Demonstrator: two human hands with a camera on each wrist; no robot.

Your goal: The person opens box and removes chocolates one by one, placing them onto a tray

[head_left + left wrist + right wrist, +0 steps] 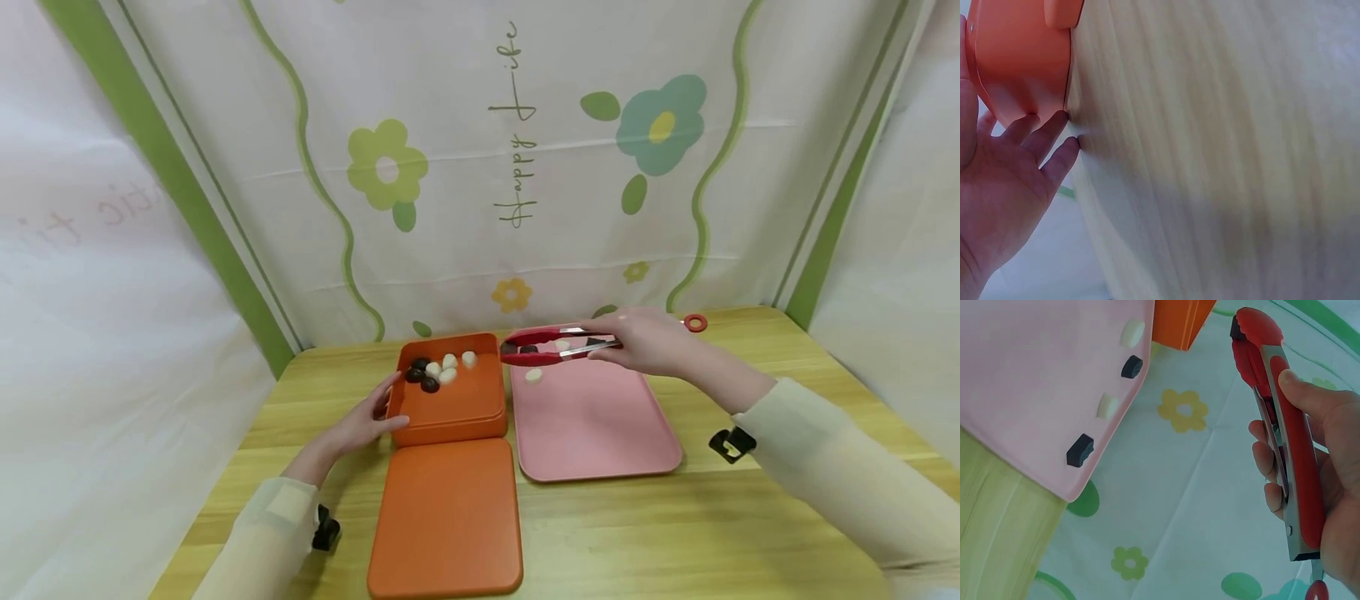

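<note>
My right hand (651,340) grips a pair of red-and-metal tongs (1297,456). Between the tong tips a small black piece (1235,327) is pinched, just above the gap between the orange box and the pink tray. The open orange box (457,432) holds several small black pieces (430,384) and white pieces (447,377). At the box's left side, my left hand (367,423) rests with fingers along the wall and thumb by the near corner. On the pink tray (596,433) lie a few white pieces (1107,406) and black pieces (1080,450).
An orange lid (447,521) lies flat in front of the box on the wooden table (675,542). Right behind the table's far edge hangs a white curtain (450,250) printed with flowers, and similar cloth hangs at both sides.
</note>
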